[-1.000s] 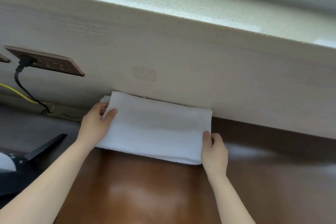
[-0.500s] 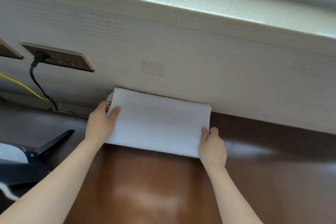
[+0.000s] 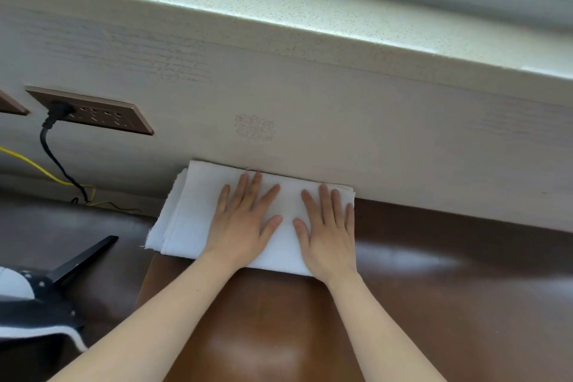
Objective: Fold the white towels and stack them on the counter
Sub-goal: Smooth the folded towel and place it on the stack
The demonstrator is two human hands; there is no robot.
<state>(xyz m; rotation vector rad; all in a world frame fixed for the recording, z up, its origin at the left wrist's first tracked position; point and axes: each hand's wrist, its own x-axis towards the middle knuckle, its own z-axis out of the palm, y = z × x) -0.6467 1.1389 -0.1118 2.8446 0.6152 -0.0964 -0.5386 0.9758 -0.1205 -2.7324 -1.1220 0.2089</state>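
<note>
Far left of the folded white towel point(image 3: 192, 214), a black stand leg point(image 3: 83, 257) lies on the brown bench point(image 3: 263, 319). Up and left of the towel, a brown socket panel point(image 3: 93, 112) sits in the pale wall panel point(image 3: 403, 149). A black power cord point(image 3: 52, 158) is plugged into it and hangs down beside a yellow cable point(image 3: 34, 166).

The towel lies flat on the bench, its far edge touching the wall panel. Its left end shows several layers, the lowest sticking out a little; how many towels these make cannot be told.

The left grip point(image 3: 245, 223) rests palm down on the towel's middle, fingers straight and spread, holding nothing. The right grip point(image 3: 328, 232) lies flat on the towel's right end in the same open way, just beside the left. An embossed motif point(image 3: 255, 127) marks the wall above the towel, under a speckled windowsill point(image 3: 279, 9).
</note>
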